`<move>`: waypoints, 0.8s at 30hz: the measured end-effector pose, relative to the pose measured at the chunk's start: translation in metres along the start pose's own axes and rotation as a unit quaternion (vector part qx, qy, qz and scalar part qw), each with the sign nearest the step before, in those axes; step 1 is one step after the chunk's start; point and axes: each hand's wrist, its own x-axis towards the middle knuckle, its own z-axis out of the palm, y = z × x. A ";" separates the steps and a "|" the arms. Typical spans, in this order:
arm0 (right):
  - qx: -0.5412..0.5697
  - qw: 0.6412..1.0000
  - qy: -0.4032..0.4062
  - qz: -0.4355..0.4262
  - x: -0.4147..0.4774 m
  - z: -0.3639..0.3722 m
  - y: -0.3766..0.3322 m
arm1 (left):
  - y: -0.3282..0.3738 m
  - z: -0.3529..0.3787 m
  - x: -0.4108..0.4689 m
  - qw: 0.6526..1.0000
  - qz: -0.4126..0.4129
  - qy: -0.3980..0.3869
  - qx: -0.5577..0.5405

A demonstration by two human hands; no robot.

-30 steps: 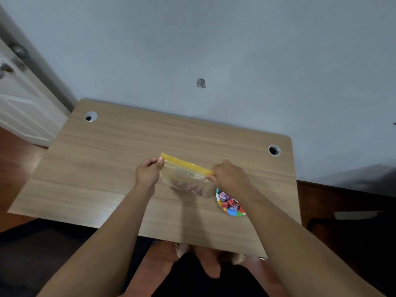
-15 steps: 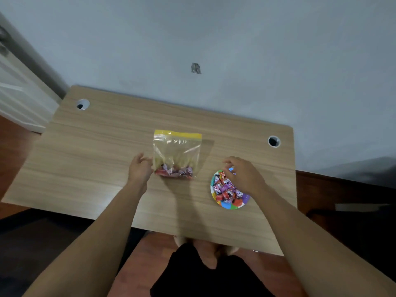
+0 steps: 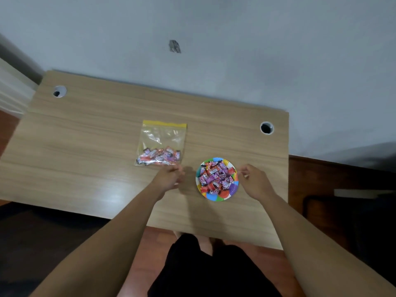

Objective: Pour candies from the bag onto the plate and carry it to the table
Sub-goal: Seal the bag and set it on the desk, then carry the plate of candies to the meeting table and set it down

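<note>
At the near edge of the view, a person's dark-clad lap and bare feet show below the near edge of a wooden desk [image 3: 85,146], with reddish floor under them. Two bare forearms reach forward over the desk from the near side.

The left hand [image 3: 169,179] hovers just left of the plate [image 3: 232,189], fingers loosely curled and partly spread, holding nothing; its shadow falls on the wood between hand and plate. The right hand [image 3: 255,182] sits just beside the plate's right rim, fingers bent inward in a narrow curl, empty as well; whether its fingertips touch the rim cannot be told.

The plate is small, round and printed in bright colours, resting flat on the desk right of centre. On it lies a heap of wrapped candies [image 3: 214,175] in purple, red and white.

Just beyond the left hand, the bag [image 3: 161,138] lies flat on the desk, clear plastic with a yellow strip along its far edge. More wrapped sweets are bunched at its near end; its far part is empty and crinkled.

Farther back, a round cable hole [image 3: 266,127] sits near the desk's far right corner and another [image 3: 59,91] at the far left corner. Behind the desk rises a pale wall [image 3: 257,50] with a small dark mark [image 3: 174,46].
</note>
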 end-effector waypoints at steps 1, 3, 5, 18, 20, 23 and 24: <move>0.002 1.000 -0.003 0.011 0.000 0.002 0.008 | -0.003 0.009 0.003 1.000 -0.003 0.003 0.010; 0.008 0.999 -0.008 0.032 0.002 0.007 0.022 | -0.006 0.026 0.005 1.000 -0.005 0.010 0.025; 0.011 0.998 -0.017 0.057 0.004 0.013 0.035 | -0.011 0.042 0.009 0.999 -0.003 0.015 0.045; 0.086 0.987 -0.059 0.120 0.022 0.047 0.078 | -0.035 0.095 0.015 0.993 0.033 0.066 0.092; 0.090 0.987 -0.054 0.123 0.025 0.050 0.081 | -0.035 0.095 0.016 0.994 0.031 0.062 0.085; 0.092 0.987 -0.046 0.125 0.024 0.048 0.077 | -0.040 0.089 0.019 0.995 0.041 0.050 0.073; 0.099 0.986 -0.043 0.126 0.023 0.046 0.076 | -0.042 0.086 0.022 0.996 0.047 0.044 0.068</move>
